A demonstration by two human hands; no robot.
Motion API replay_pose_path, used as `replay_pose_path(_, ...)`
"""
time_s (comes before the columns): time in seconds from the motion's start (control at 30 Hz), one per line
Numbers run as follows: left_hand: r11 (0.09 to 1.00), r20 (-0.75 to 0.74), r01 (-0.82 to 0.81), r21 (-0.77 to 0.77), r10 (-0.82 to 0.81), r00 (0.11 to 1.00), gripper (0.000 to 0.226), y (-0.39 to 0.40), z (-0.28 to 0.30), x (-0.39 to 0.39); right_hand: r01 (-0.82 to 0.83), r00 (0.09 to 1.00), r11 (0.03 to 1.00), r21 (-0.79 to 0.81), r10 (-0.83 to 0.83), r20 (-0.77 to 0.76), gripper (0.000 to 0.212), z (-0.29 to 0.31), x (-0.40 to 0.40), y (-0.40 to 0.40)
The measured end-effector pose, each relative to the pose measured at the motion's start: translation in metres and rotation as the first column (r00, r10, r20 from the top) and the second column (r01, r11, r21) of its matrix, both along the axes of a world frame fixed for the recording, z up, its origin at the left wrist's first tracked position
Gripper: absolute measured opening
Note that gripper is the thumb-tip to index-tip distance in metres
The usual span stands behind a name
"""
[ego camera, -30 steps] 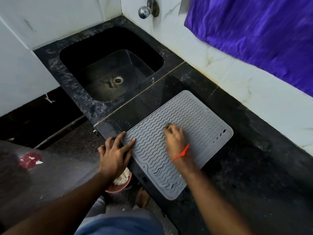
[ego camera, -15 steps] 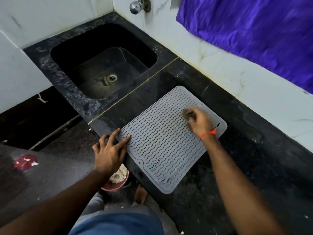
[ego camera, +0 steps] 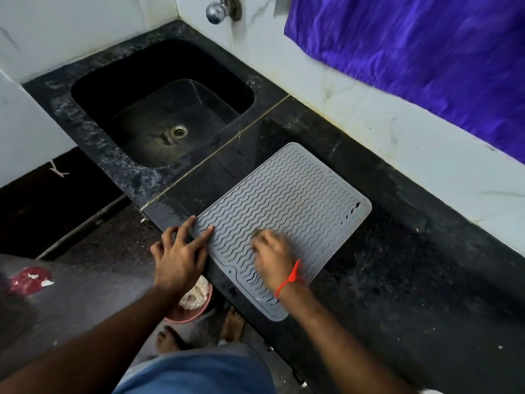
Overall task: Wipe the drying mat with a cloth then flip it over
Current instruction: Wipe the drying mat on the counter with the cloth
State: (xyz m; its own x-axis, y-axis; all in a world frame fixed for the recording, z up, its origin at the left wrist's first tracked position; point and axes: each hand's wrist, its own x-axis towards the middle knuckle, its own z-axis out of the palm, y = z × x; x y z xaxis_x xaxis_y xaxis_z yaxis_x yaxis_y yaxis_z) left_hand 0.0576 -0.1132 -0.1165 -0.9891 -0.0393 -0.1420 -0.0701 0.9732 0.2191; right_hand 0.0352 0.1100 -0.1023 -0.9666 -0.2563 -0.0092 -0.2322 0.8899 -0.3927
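A grey drying mat [ego camera: 295,200] with wavy ridges lies flat on the black counter [ego camera: 412,274], one corner over the front edge. My left hand [ego camera: 179,257] presses its near-left corner with fingers spread. My right hand [ego camera: 272,257], blurred and wearing a red wrist thread, rests on the mat's near part, fingers curled over a small dark cloth [ego camera: 257,233] that only peeks out at the fingertips.
A black sink [ego camera: 85,89] with a drain lies to the left of the mat, a tap [ego camera: 216,11] above it. A purple cloth [ego camera: 412,52] hangs on the white wall behind. Below the counter edge stand a pink bowl [ego camera: 193,305] and my bare feet.
My right hand has swept from the mat's far right corner back toward me to the near middle. My left hand still holds the near-left corner down.
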Motion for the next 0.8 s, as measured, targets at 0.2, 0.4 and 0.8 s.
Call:
replay_pose_path(0.2,0.998,-0.006,0.051,-0.037,-0.051,0.999,0.046,-0.005,0.008,-0.005,-0.076,0.946,0.931,-0.358,0.181,0.270,0.030,0.033,0.024,-0.025)
replay_pose_path(0.4,0.998,0.035,0.055,0.006,-0.055,0.998,0.042,-0.009,0.023,-0.009,0.331,0.942,0.932,-0.150,-0.317,0.106,0.045,0.028,-0.057,0.012)
replay_pose_path(0.8,0.998,0.092,0.058,0.021,-0.059,0.994,0.039,-0.011,0.024,-0.006,-0.308,0.821,0.943,-0.125,0.330,0.466,0.032,0.040,0.032,-0.060)
